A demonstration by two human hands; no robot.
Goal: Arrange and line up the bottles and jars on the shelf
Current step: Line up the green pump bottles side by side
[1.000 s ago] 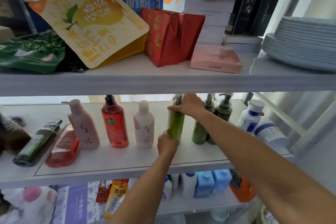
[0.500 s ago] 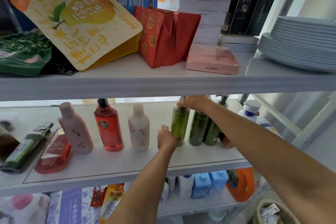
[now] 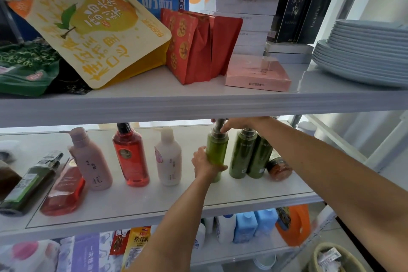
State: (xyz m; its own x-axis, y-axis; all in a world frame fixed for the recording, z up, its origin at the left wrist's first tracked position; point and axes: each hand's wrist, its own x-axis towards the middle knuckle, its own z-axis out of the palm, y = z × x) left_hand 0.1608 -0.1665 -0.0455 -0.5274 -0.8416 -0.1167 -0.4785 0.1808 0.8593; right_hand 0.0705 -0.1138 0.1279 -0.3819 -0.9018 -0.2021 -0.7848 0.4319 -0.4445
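On the middle shelf (image 3: 220, 203) a light green pump bottle (image 3: 217, 150) stands upright. My left hand (image 3: 204, 164) grips its lower body, and my right hand (image 3: 237, 123) pinches its pump top under the upper shelf's edge. To its right stand two dark green bottles (image 3: 241, 154) and a small orange jar (image 3: 279, 168). To its left stand a white bottle (image 3: 168, 159), a red bottle (image 3: 130, 154) and a pink pump bottle (image 3: 89, 159). A red bottle (image 3: 64, 192) and a dark green bottle (image 3: 28, 183) lie on their sides at far left.
The upper shelf (image 3: 198, 104) holds snack bags, stacked boxes and a pile of plates (image 3: 364, 51). The lower shelf carries blue and white bottles (image 3: 245, 227) and an orange jug (image 3: 293, 225). A basket (image 3: 331, 258) sits at bottom right.
The light green bottle now stands closer to the two dark green bottles than a second ago. My view has shifted, and the small orange jar has come into sight.
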